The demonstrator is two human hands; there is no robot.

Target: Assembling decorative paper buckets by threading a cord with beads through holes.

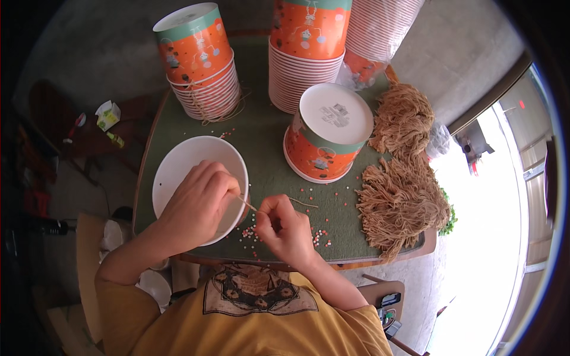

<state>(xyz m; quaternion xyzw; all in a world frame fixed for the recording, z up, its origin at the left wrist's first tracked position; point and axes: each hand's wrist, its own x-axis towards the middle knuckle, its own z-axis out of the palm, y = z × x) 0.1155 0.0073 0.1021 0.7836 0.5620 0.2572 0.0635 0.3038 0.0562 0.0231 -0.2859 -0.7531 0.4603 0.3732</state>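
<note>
A short length of tan string [247,203] is stretched between my two hands. My left hand [203,199] pinches one end over the rim of a white paper bucket [173,172], which stands mouth up at the table's near left. The other end is in the closed fingers of my right hand [285,228], just right of the bucket. From behind that hand a loose tail of the string pokes out over the green table top. Small white and orange punched dots [249,237] lie scattered beneath and around my right hand.
An upside-down orange bucket [323,148] stands right of centre. Bucket stacks [199,65], [307,77] rise at the back, the left one with string round it. Bundles of tan string [404,204] cover the green table's [261,142] right side. A tissue box [108,115] sits far left.
</note>
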